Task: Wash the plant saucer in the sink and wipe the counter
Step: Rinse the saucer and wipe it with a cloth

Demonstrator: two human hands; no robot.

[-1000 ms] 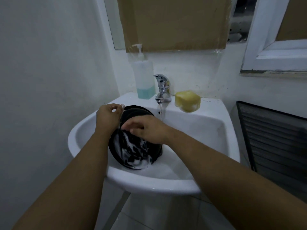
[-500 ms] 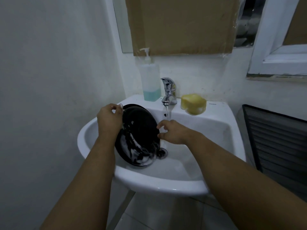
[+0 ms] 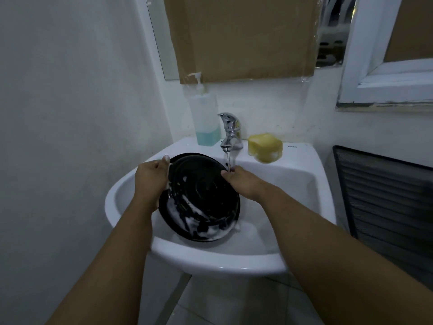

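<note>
— Where does the saucer sit?

— In the white sink [image 3: 131,191], propped at a tilt. Its lower edge is down in the basin and its upper edge leans toward the back wall. It is a black saucer [image 3: 203,191], round, with white suds smeared across its lower half.

— And the arms?

— Both forearms reach in from below, bare, and meet at the saucer from either side. The left grip [image 3: 151,179] wraps the left rim, with the thumb hooked over the top edge and the wrist bent inward. The right grip [image 3: 243,184] pinches the upper right rim with curled fingertips, knuckles up.

— So both are closed on it?

— Yes, each one holds the rim.

— What stands behind?

— On the back ledge of the sink, a clear pump bottle [image 3: 206,118] with blue liquid at the bottom stands on the left. A yellow sponge [image 3: 264,146] lies on the right, and the chrome tap [image 3: 230,130] is between them.

— Is it running?

— A thin stream of water [image 3: 228,160] falls onto the right fingers, just at the saucer's edge.
</note>
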